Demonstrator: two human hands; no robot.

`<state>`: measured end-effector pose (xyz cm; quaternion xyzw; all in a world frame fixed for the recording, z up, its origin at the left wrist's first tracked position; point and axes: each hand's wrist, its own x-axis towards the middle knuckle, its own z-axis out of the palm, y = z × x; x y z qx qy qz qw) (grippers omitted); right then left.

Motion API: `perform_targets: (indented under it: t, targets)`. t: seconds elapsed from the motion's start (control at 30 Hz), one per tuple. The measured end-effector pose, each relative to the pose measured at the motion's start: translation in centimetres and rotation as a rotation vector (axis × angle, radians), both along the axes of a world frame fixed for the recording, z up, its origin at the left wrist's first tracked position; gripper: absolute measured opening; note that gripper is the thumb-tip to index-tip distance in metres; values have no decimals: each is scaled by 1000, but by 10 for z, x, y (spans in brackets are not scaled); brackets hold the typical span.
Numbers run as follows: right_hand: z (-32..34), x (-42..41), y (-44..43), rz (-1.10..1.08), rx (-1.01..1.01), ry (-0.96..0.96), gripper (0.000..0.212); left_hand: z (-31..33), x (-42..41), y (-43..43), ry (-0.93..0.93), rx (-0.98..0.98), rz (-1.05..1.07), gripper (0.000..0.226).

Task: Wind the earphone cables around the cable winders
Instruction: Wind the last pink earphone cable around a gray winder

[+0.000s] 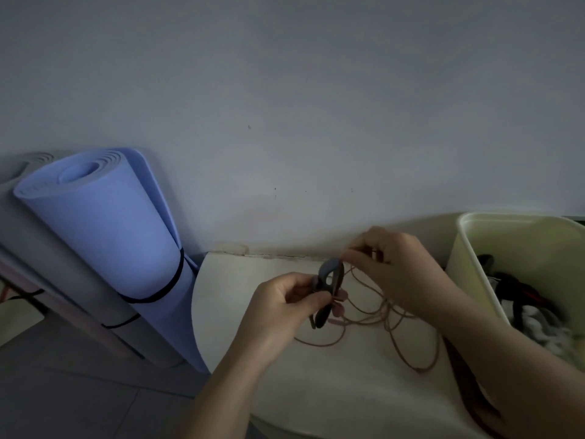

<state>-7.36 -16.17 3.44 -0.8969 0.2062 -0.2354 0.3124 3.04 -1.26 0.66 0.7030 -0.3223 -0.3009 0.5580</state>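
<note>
My left hand [278,307] grips a grey cable winder [330,280] upright above the white table [247,299]. My right hand [392,264] pinches the thin pink earphone cable [376,315] close to the winder's top. The rest of the cable lies in loose loops on the table under my right forearm. Pink earbud ends [338,312] hang just below the winder. How much cable sits on the winder is too dim to tell.
A pale bin [474,248] at the right holds dark cables and other items [519,296]. A rolled blue mat [114,242] and a grey rolled mat [47,280] lean against the wall at the left. Floor tiles lie below left.
</note>
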Motion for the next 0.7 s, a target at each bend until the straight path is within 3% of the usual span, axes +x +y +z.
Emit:
perform_targets:
  t: [0.17,0.37,0.5,0.57,0.63,0.7]
  targets:
    - [-3,0,-6,54,254,10,17,9,-2,1,123,-88,-115,16]
    - [-20,10,2,168,544,148,36,10,5,3,509,-350,-79,22]
    - [-26,21,25,138,380,141,37,8,13,6,679,-427,-55,21]
    - [-30,23,36,153,239,159,36,8,16,8,789,-485,-45,32]
    - [-35,24,44,184,103,211,27,8,19,9,860,-506,53,19]
    - [-41,24,50,228,-35,237,26,8,21,10,840,-481,150,22]
